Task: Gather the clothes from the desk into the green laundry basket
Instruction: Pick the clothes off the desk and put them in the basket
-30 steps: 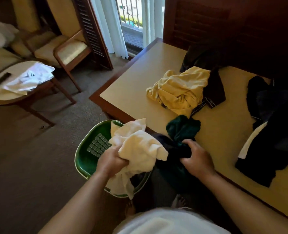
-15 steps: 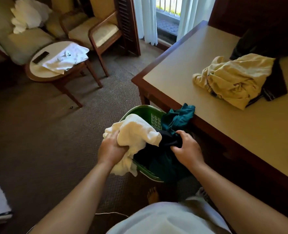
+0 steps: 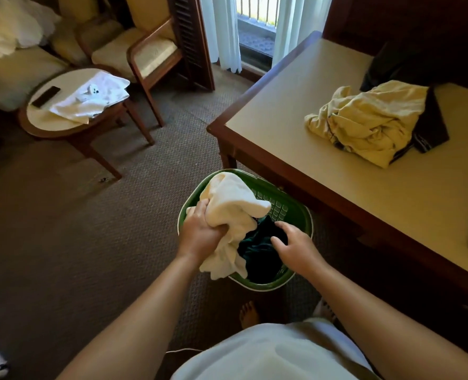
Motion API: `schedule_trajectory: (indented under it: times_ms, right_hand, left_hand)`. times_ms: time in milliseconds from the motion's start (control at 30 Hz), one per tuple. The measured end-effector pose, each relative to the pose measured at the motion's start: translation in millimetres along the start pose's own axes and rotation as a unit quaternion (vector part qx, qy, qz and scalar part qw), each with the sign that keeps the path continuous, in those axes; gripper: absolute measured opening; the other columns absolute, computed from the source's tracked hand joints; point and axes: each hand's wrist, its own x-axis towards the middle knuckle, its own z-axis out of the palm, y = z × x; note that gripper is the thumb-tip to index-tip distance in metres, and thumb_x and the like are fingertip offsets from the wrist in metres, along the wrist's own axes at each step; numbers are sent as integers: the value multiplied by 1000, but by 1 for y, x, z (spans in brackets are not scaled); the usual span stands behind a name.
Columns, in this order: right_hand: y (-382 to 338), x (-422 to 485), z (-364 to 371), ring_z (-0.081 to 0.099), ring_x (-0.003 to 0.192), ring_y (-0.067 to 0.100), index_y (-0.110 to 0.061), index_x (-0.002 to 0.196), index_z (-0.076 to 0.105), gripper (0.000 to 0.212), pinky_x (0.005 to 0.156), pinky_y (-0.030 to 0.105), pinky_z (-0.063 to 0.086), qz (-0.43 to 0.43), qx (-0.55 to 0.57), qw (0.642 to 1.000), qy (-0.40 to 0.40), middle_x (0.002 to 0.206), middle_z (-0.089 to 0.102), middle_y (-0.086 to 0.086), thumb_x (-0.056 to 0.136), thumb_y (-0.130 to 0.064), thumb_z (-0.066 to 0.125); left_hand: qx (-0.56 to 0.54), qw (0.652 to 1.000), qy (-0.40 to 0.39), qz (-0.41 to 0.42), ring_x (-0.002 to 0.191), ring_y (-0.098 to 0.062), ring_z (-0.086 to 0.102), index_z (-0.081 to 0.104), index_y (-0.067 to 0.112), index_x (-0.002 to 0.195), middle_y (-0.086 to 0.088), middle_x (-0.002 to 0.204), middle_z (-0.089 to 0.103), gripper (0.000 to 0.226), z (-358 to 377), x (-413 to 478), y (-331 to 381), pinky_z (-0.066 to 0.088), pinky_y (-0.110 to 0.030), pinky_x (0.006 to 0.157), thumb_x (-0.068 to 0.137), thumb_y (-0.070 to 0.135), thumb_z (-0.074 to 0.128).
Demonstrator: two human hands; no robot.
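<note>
At lower centre, my left hand (image 3: 200, 234) is clenching the cream towel (image 3: 234, 212) over the green laundry basket (image 3: 307, 215), so it drops inside rather than onto the carpet. Just right, my right hand (image 3: 296, 246) is spreading open, fingers loose, above the dark green garment (image 3: 257, 250) lying in the basket. At upper right, the yellow shirt (image 3: 370, 119) is waiting on the desk (image 3: 296, 86).

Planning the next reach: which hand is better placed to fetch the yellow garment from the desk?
The right hand, probably. It is open over the dark clothes in the green basket, on the desk side. The left hand grips the white cloth.
</note>
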Motion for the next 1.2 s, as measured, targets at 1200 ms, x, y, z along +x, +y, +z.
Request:
schedule_trajectory:
  times_ms: [1200]
  right_hand:
    - [-2,16,-163,40,142,18,-16,152,44,54,109,21,30,-33,49,967,248,154,45,5,101,-27,58]
  left_hand:
    - [-1,946,-151,288,127,-17,58,53,24,147,0,145,54,55,103,97,216,46,-22,92,94,22,71]
